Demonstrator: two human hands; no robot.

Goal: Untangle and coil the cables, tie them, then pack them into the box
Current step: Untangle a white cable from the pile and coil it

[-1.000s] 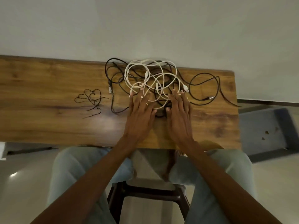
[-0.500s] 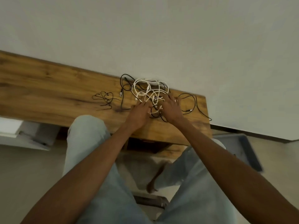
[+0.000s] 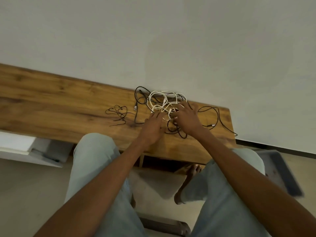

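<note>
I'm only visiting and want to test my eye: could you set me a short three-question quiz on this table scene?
1. True or false: the white cable lies tangled with the black cables.
2. Which sits apart, to the left of the tangle? A) thin black ties B) a box C) scissors
3. Fill in: both the left hand and right hand are over the tangle on the wooden ____.

Key: 1 true; 2 A; 3 table.
</note>
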